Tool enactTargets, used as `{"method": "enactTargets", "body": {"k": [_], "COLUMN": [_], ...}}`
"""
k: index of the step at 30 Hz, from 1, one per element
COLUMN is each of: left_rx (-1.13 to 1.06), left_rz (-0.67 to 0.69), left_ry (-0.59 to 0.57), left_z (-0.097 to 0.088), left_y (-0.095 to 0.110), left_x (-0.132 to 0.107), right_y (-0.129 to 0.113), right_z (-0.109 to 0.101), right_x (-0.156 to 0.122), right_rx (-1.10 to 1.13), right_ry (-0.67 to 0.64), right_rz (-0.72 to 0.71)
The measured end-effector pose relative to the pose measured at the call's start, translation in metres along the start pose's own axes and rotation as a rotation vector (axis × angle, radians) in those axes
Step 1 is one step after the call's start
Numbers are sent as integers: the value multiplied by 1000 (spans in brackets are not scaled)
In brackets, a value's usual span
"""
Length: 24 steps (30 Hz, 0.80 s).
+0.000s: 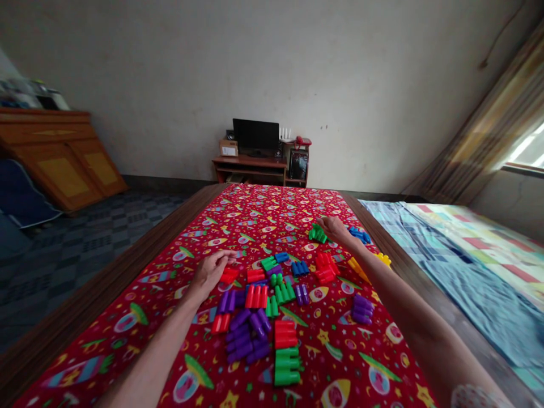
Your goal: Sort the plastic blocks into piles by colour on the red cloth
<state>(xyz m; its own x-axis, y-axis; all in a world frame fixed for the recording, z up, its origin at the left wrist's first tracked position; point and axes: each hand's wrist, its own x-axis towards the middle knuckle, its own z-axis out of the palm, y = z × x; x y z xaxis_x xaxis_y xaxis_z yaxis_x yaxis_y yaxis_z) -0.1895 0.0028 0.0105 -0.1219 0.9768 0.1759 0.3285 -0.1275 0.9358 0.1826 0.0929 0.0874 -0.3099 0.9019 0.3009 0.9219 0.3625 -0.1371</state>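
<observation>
Left hand [211, 268] over the patterned red cloth [263, 221] on the worktop [178, 224], fingers loosely bent, just beside red toy blocks [230, 276]; whether it pinches one, cannot tell. Right hand [334, 228] reaches farther out, fingers curled at the green toy blocks [317, 233]; grip hidden. Blue blocks [359, 234] near that wrist, yellow blocks [383, 259] beyond the forearm. Between the arms, mixed blocks: purple cluster [247, 343] nearest the wearer, the four-post green block [287, 374] to its right. Purple stack [362, 309] apart, by the right forearm.
</observation>
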Motion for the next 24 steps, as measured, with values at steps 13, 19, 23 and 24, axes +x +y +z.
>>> {"method": "enactTargets", "body": {"k": [13,19,23,24], "left_rx": [-2,-14,-14,-18], "left_rz": [22,10,-8,-9], "left_ry": [-7,-18,-15,-12], "left_z": [0,1,1,1], "left_y": [2,1,1,1], "left_x": [-4,-2,-2,-2], "right_y": [-133,-124,-91,-78], "right_z": [33,27,14,10], "right_x": [-14,-12,-13,-13], "right_rx": [282,239,356,361], "right_ry": [-464,-296,-65,-43], "right_rz": [-730,-666,-461,-392]}}
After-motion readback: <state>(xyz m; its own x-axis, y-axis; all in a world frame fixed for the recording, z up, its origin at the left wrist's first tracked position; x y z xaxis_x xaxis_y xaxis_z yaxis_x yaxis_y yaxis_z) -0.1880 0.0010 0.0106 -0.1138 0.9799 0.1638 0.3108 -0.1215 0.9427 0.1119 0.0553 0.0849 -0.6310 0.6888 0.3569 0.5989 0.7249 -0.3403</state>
